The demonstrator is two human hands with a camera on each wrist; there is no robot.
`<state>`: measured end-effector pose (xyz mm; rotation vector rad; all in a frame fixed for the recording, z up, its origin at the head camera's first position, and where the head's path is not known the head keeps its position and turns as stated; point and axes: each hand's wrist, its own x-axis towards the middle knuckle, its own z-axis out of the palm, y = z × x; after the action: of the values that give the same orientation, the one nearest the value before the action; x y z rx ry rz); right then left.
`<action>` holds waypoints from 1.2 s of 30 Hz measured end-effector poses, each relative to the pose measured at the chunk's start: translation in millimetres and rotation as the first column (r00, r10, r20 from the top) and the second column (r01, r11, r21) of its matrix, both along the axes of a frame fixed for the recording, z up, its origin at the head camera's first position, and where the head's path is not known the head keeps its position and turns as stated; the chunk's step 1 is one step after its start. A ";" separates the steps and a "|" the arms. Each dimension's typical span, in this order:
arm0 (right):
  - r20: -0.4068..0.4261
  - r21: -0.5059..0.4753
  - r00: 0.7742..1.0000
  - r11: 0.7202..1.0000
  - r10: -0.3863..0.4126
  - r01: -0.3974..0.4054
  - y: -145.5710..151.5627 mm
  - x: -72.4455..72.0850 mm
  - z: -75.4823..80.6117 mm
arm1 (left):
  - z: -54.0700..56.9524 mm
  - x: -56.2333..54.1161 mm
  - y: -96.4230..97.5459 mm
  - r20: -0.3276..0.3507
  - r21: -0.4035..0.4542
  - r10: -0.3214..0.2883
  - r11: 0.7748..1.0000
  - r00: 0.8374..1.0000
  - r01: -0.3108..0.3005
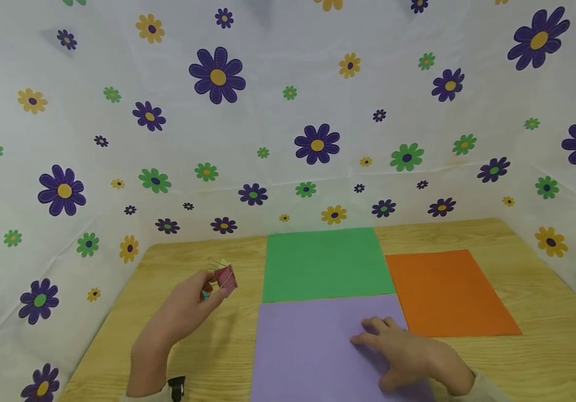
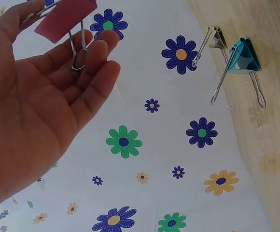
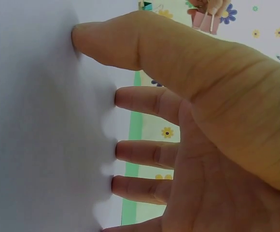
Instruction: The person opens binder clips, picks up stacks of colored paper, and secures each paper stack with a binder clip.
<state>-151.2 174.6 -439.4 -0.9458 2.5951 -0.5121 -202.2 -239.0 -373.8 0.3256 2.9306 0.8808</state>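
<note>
A pink binder clip (image 1: 226,277) with wire handles is pinched between the thumb and fingers of my left hand (image 1: 179,312), raised over the wooden table left of the paper sheets. In the left wrist view the pink clip (image 2: 66,19) sits at the top. Beyond it a teal binder clip (image 2: 244,57) and a smaller pale yellowish one (image 2: 216,37) stand on the wood. My right hand (image 1: 405,354) rests its spread fingertips on the purple sheet (image 1: 313,340); the right wrist view shows the fingertips touching it, with nothing held.
A green sheet (image 1: 325,265) lies behind the purple one, and an orange sheet (image 1: 451,293) lies to the right. Flower-patterned white cloth (image 1: 267,123) hangs round the back and sides of the wooden table (image 1: 499,237).
</note>
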 end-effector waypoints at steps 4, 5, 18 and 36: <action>0.002 -0.005 1.000 1.000 0.001 -0.001 0.1 0.2 1.5 | 2.1 0.9 3.1 -0.028 0.005 0.007 1.000 1.000 -0.007; 0.005 -0.004 1.000 1.000 0.001 -0.001 0.1 -0.1 1.5 | 2.6 1.4 3.8 -0.030 0.006 0.010 1.000 0.999 -0.010; -0.016 -0.015 1.000 1.000 -0.005 0.004 0.7 1.3 0.1 | 8.6 4.3 11.4 -0.042 0.093 0.026 0.995 0.999 -0.022; -0.006 -0.013 1.000 1.000 -0.007 0.007 -1.2 0.0 0.9 | 1.1 6.3 21.3 -0.280 0.266 0.077 0.964 0.957 0.000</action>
<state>-151.2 173.4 -438.5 -0.9444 2.6040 -0.5294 -195.9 -217.7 -372.6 0.4474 3.0870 1.3416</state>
